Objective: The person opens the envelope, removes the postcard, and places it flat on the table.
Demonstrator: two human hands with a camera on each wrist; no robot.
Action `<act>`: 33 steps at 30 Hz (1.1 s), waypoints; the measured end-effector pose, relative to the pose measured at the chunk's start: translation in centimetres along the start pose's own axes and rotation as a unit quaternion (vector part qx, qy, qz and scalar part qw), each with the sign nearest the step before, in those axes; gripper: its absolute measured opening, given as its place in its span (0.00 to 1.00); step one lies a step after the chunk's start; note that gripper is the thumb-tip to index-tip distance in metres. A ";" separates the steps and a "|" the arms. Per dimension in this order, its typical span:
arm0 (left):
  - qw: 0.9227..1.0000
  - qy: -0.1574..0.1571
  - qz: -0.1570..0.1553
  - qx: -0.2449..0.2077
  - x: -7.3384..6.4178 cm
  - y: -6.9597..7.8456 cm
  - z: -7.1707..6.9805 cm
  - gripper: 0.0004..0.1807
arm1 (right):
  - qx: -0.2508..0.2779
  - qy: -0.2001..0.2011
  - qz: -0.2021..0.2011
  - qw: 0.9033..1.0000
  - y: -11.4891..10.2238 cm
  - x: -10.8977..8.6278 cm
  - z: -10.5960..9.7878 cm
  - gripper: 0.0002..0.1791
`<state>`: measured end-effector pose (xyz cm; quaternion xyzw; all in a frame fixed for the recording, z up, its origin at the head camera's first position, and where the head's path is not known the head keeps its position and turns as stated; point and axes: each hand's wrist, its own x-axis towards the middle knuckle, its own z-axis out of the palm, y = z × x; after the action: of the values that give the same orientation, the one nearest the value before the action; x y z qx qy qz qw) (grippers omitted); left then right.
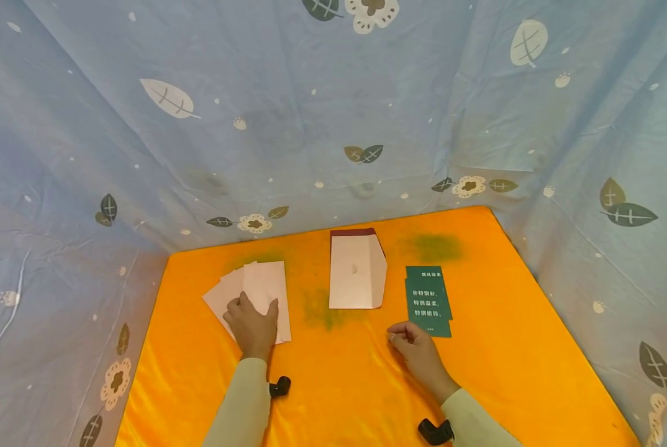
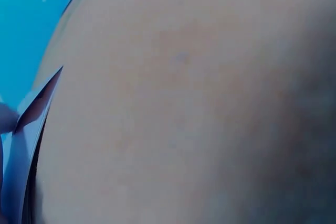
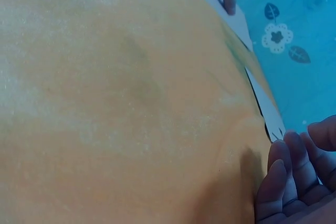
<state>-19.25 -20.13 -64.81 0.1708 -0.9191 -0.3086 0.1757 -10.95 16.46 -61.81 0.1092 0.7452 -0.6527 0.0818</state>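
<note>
Several pale pink envelopes (image 1: 266,279) lie fanned out on the left of the orange cloth. My left hand (image 1: 252,326) rests on them, thumb and index finger spread apart over the top one. In the left wrist view an envelope (image 2: 21,161) stands edge-on at the far left, a fingertip against it. At the centre lies another pale envelope (image 1: 350,273), its pointed side to the right and a dark red strip along its top. My right hand (image 1: 420,354), loosely curled and holding nothing, hovers just below green cards (image 1: 427,304) with white writing.
An orange cloth (image 1: 333,379) with greenish patches covers the table. Blue curtains (image 1: 289,124) printed with leaves and flowers enclose the back and both sides. A black wrist device (image 1: 280,387) sits by the left cuff, and another (image 1: 435,431) by the right cuff.
</note>
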 end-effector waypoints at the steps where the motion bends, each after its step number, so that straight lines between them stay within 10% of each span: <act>1: 1.000 0.002 0.000 -0.004 0.0 0.0 -0.1 0.46 | 0.000 0.001 0.000 1.000 0.0 0.0 0.0 0.08; 14: 0.993 -0.038 -0.070 -0.093 0.1 0.6 -1.0 0.43 | 0.003 -0.002 -0.001 1.000 -0.1 -0.1 -0.5 0.07; 33: 0.996 -0.025 -0.024 -0.082 0.1 2.4 -2.5 0.17 | -0.008 0.003 0.008 1.000 0.2 -0.2 -0.7 0.06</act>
<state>-18.71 -19.64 -61.40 0.1704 -0.8903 -0.3913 0.1587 -10.71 17.19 -61.86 0.1162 0.7495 -0.6460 0.0860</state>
